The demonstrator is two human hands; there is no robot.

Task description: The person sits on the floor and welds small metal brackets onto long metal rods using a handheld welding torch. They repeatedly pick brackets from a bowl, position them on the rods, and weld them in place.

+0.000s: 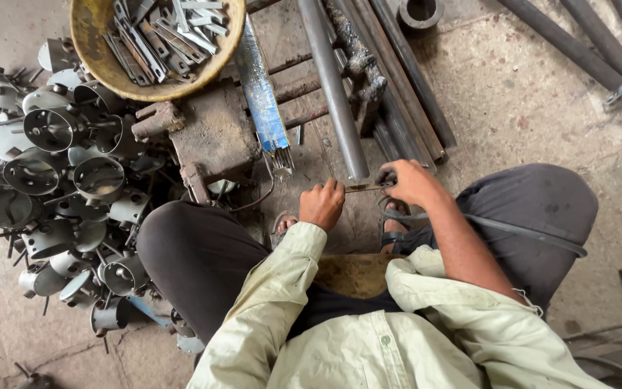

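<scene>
I sit low on the floor with my knees apart. My left hand [322,203] is closed around one end of a thin metal rod [360,189] held level in front of me. My right hand [406,181] grips a dark tool at the rod's other end, and a grey cable [512,229] runs from it across my right forearm and knee. Both hands hover just below the end of a grey steel pipe [332,86]. What exactly the right hand's tool is I cannot make out.
A heap of round grey metal cups with welded pins [59,180] fills the left. A yellow bowl [95,54] of flat metal strips sits above a rusty iron block [214,133]. A blue packet of rods [260,94] and more pipes [584,50] lie beyond.
</scene>
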